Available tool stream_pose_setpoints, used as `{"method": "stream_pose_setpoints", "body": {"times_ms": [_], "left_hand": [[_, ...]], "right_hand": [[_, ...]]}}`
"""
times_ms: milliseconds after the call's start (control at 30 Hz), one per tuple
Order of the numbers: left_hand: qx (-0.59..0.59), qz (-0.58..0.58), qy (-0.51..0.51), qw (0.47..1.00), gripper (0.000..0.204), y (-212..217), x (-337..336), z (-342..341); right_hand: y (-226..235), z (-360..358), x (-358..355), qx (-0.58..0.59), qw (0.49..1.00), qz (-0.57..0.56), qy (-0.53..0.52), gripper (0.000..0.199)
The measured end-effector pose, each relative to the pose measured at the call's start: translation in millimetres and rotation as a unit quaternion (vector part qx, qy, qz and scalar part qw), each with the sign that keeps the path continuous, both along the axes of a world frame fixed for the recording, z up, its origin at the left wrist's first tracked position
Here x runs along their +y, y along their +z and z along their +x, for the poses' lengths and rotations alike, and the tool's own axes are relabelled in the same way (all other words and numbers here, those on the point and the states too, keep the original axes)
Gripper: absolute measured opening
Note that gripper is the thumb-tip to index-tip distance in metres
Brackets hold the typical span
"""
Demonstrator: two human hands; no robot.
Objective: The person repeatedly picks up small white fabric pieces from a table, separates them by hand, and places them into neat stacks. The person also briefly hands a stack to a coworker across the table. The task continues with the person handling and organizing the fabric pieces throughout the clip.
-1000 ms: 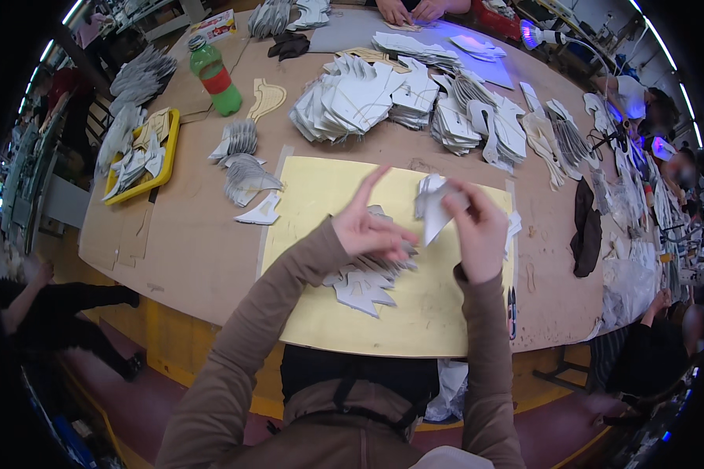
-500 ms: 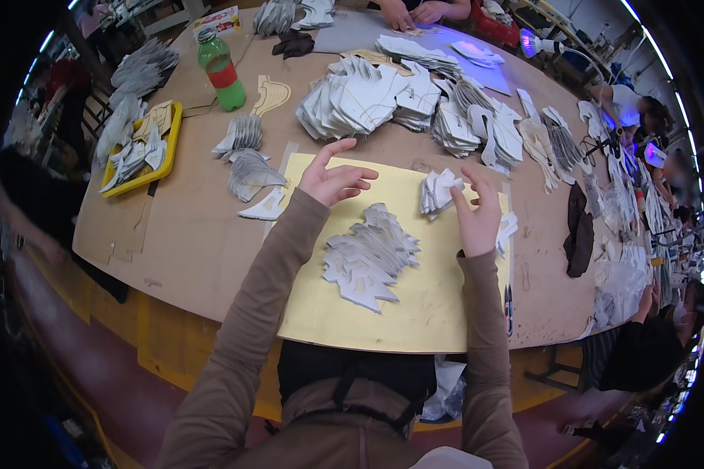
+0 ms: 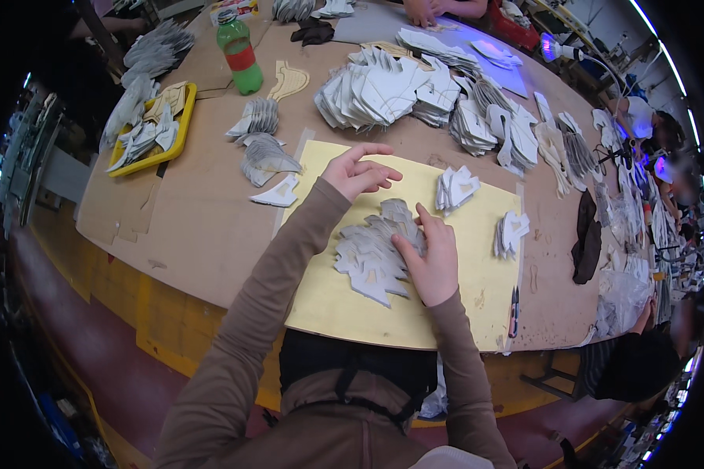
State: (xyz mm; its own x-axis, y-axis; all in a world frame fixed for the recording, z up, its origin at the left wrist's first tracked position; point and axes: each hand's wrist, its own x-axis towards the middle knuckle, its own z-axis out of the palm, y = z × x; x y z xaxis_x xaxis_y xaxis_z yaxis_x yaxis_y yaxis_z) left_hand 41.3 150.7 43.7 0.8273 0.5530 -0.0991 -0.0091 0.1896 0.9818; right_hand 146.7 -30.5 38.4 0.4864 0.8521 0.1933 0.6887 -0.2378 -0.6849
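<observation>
On a yellow board (image 3: pixel 469 301) before me lies a fanned pile of grey-white cut pieces (image 3: pixel 371 254) with jagged outlines and cut-out openings. My right hand (image 3: pixel 432 258) is at the pile's right side, thumb and fingers apart; whether it touches the pieces I cannot tell. Above the pile's far end hovers my left hand (image 3: pixel 361 173), fingers loosely bent and apart, nothing in them. A small stack of similar white pieces (image 3: pixel 455 190) stands at the board's far right. Another small stack (image 3: pixel 511 234) sits at its right edge.
A large heap of white pieces (image 3: pixel 368 90) lies beyond the board. To the left are a yellow tray (image 3: pixel 188 117) with cut parts, a green bottle (image 3: pixel 240 59) and grey stacks (image 3: pixel 266 164). A pen (image 3: pixel 514 311) rests at right. Another person's hands (image 3: pixel 426 9) work at the far edge.
My right hand has moved left and nearer, from the small far-right stack to the side of the fanned pile. The left hand stays raised. The whole view has shifted slightly.
</observation>
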Motion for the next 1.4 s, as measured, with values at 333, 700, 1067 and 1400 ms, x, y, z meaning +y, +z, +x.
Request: {"method": "stream_pose_setpoints", "body": {"times_ms": [333,700,1067,1400], "left_hand": [[-0.027,0.077,-0.07,0.994,0.035,-14.8,-6.9,3.5],[0.256,0.194,-0.176,0.931,0.046,8.8,-22.0,5.5],[0.125,0.387,-0.2,0.891,0.027,-22.6,-29.5,12.3],[0.017,0.355,-0.181,0.917,0.097,-2.7,-34.1,1.9]], "right_hand": [[1.7,0.1,1.1,0.052,0.996,0.06,0.03,0.028],[26.0,34.5,-15.7,0.118,0.981,0.149,-0.045,0.027],[43.9,76.1,1.8,0.485,0.855,0.18,-0.026,0.031],[16.8,55.9,8.6,0.608,0.757,0.236,-0.04,0.03]]}}
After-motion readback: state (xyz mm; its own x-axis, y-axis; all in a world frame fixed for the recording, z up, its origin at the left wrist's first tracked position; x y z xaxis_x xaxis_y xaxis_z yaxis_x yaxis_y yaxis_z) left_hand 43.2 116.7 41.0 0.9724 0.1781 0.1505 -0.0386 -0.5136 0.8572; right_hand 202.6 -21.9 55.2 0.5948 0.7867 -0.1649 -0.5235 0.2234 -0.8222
